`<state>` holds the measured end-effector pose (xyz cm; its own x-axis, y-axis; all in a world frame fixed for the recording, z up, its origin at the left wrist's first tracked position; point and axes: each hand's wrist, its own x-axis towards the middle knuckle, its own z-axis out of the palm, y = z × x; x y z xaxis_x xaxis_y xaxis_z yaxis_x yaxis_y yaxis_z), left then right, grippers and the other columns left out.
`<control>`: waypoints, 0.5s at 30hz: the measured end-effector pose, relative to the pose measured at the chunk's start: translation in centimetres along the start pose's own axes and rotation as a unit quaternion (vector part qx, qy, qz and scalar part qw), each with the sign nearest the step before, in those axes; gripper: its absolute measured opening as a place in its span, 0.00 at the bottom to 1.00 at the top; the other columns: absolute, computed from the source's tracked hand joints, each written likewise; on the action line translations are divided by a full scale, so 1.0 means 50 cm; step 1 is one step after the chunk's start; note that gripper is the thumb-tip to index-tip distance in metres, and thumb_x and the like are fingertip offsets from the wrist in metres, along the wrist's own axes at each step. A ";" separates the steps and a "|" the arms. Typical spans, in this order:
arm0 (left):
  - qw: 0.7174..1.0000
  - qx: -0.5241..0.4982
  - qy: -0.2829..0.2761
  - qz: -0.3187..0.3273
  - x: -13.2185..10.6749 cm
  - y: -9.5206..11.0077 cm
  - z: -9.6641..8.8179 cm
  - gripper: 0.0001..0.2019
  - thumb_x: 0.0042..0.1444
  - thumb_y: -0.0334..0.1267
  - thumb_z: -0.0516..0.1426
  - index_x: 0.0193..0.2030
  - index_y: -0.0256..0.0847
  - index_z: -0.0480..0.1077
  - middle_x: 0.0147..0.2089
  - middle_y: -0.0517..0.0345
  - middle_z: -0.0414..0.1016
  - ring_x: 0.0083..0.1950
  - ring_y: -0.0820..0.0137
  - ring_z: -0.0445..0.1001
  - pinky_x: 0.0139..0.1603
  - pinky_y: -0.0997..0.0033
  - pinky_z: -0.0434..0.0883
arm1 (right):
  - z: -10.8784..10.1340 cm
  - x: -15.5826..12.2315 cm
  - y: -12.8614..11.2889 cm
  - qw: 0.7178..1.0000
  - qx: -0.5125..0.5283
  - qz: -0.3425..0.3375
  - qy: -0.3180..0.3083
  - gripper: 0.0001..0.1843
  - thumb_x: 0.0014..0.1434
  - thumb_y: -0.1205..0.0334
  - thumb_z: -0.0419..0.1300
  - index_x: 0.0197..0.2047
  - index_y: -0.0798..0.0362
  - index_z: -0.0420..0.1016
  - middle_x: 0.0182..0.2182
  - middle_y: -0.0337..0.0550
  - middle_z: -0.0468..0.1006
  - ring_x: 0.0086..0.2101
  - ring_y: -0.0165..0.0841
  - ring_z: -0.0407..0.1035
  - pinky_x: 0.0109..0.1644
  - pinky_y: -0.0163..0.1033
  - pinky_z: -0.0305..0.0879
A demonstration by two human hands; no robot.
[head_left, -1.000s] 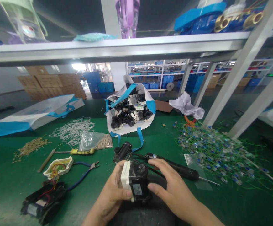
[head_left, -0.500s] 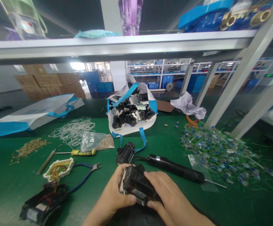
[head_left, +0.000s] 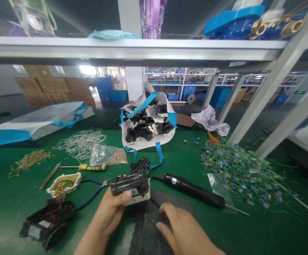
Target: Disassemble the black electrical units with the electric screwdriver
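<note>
My left hand (head_left: pixel 110 212) grips a black motor unit with a white base (head_left: pixel 131 186), holding it up just above the green table (head_left: pixel 222 226). My right hand (head_left: pixel 180 232) lies open and flat on a dark mat (head_left: pixel 156 209) at the near edge, holding nothing. Just behind the held unit sits a second black unit (head_left: pixel 140 165). A black electric screwdriver (head_left: pixel 193 189) lies to the right of it, its tip pointing right.
A white and blue bag (head_left: pixel 147 125) full of black units stands at mid table. To the left lie blue-handled pliers (head_left: pixel 91 191), a yellow screwdriver (head_left: pixel 90 167), an opened white housing with wires (head_left: pixel 63 183) and a black part (head_left: pixel 46 223). A heap of green-wired blue pieces (head_left: pixel 238 170) spreads at right.
My right hand has let go of the unit and dropped flat onto the mat. My left hand has lifted the unit up and to the left, turning it on its side.
</note>
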<state>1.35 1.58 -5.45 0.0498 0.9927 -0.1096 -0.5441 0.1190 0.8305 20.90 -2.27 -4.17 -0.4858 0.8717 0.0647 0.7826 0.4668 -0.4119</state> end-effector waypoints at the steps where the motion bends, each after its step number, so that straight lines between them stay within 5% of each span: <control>1: 1.000 -0.020 0.001 -0.004 0.000 0.001 -0.002 0.21 0.34 0.33 0.66 0.38 0.35 0.69 0.35 0.55 0.74 0.38 0.64 0.71 0.41 0.69 0.66 | 0.006 0.001 -0.003 1.000 -0.008 -0.008 -0.023 0.14 0.50 0.77 0.61 0.41 0.61 0.66 0.35 0.48 0.71 0.36 0.42 0.67 0.40 0.45 0.68; 5: 0.998 -0.057 -0.021 -0.011 -0.002 -0.010 0.000 0.20 0.34 0.32 0.66 0.38 0.35 0.70 0.35 0.54 0.75 0.37 0.64 0.72 0.40 0.68 0.67 | 0.039 0.001 -0.008 0.997 -0.036 -0.051 -0.055 0.22 0.50 0.70 0.66 0.48 0.63 0.66 0.46 0.57 0.66 0.46 0.46 0.60 0.51 0.47 0.61; 10: 0.996 -0.072 -0.057 -0.020 -0.009 -0.022 0.010 0.20 0.35 0.32 0.66 0.38 0.37 0.68 0.35 0.55 0.75 0.38 0.62 0.72 0.40 0.67 0.68 | 0.071 -0.002 -0.008 0.992 -0.093 -0.047 -0.076 0.34 0.51 0.51 0.65 0.55 0.62 0.61 0.53 0.65 0.55 0.52 0.57 0.48 0.51 0.64 0.50; 15: 0.994 -0.067 -0.083 -0.028 -0.016 -0.033 0.019 0.22 0.34 0.32 0.66 0.39 0.37 0.66 0.34 0.55 0.73 0.38 0.61 0.72 0.41 0.65 0.67 | 0.025 0.017 0.031 0.976 -0.212 0.040 0.024 0.27 0.54 0.65 0.62 0.56 0.61 0.60 0.54 0.59 0.56 0.54 0.50 0.45 0.56 0.60 0.40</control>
<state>3.02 0.61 -6.22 0.2137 0.9755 -0.0530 -0.6431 0.1813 0.7440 21.22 -1.00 -5.91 -0.4060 0.9089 0.0950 0.9128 0.4083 -0.0054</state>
